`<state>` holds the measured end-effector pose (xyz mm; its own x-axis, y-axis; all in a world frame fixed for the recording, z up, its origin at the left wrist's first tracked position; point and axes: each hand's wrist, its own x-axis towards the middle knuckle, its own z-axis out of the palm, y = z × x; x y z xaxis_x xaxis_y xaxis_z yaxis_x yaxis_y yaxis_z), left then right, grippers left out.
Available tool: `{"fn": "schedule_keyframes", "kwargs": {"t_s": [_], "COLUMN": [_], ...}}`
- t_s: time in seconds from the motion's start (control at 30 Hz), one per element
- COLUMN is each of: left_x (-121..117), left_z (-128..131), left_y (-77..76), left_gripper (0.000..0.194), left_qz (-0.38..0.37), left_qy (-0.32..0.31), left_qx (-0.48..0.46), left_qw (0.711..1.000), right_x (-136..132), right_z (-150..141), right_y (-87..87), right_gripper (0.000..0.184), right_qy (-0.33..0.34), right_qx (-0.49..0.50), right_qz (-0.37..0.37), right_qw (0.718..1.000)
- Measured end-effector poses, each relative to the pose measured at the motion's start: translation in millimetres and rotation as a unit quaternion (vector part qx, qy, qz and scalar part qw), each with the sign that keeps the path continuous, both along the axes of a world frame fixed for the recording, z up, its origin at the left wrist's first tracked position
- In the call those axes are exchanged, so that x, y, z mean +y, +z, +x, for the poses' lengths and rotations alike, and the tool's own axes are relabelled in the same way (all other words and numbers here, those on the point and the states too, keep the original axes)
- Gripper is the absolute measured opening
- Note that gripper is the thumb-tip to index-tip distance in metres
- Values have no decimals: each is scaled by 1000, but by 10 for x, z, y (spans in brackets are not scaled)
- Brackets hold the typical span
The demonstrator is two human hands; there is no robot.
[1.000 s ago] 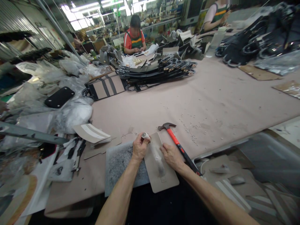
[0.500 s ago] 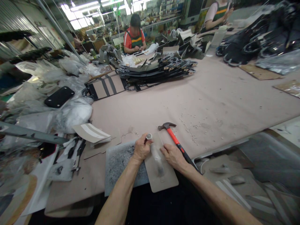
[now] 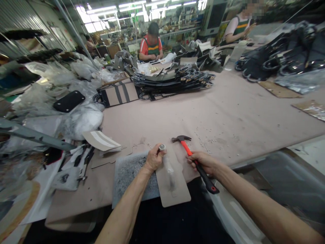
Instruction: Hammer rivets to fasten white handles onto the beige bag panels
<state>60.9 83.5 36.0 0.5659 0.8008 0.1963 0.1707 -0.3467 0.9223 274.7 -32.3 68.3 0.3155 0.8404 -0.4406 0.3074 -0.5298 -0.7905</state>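
Note:
My left hand (image 3: 154, 158) is closed round a short whitish cylinder with a round metal end (image 3: 162, 147), at the upper left edge of a beige rounded panel (image 3: 180, 193). A crumpled clear plastic strip (image 3: 169, 173) runs down the panel's face from that cylinder. The panel lies partly over a grey speckled slab (image 3: 127, 178) and overhangs the table's front edge. My right hand (image 3: 203, 162) grips the red-and-black handle of a claw hammer (image 3: 186, 147), its head pointing away from me just beyond the panel's upper right corner.
Tiny pale bits (image 3: 209, 142) are scattered on the table (image 3: 152, 122). A stack of black straps or bag parts (image 3: 175, 83) lies behind. Plastic bags (image 3: 86, 118) and striped beige pieces (image 3: 101, 140) are on the left. A bin (image 3: 276, 173) stands at right. Co-workers (image 3: 151, 44) sit beyond.
My right hand has let go of the panel's right edge and taken hold of the hammer's handle. My left hand keeps its grip on the cylinder. The camera view has shifted slightly.

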Motion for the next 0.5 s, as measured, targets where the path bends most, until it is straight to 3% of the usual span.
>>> {"fn": "schedule_keyframes", "kwargs": {"t_s": [0.07, 0.13, 0.2, 0.27, 0.33, 0.4, 0.43, 0.5], "left_x": [-15, -27, -33, -37, -40, -41, -39, -34], "left_z": [-9, -16, -20, -22, -24, -26, -27, -29], "left_y": [-6, -15, -17, -9, 1, 0, -8, -36], "left_gripper": [11, 11, 12, 13, 11, 8, 8, 10], "left_qz": [-4, -4, 2, 15, 27, 29, 28, 28], "left_qy": [-2, -3, -1, 3, 4, 3, 0, -3], "left_qx": [-1, -2, -3, -4, 0, 6, 9, 14], "left_qw": [1000, 1000, 1000, 1000, 1000, 1000, 1000, 1000], "right_x": [11, -37, -122, -206, -255, -259, -248, -212], "right_z": [-59, -143, -219, -258, -250, -211, -192, -178], "right_y": [194, 389, 538, 619, 665, 757, 843, 1081], "right_gripper": [15, 22, 30, 31, 26, 22, 21, 24], "right_qy": [3, -4, -1, 38, 114, 189, 205, 175], "right_qx": [23, -5, -118, -259, -342, -367, -370, -369], "right_qz": [7, 61, 151, 203, 184, 142, 136, 175], "right_qw": [1000, 998, 981, 944, 914, 900, 896, 896]}}
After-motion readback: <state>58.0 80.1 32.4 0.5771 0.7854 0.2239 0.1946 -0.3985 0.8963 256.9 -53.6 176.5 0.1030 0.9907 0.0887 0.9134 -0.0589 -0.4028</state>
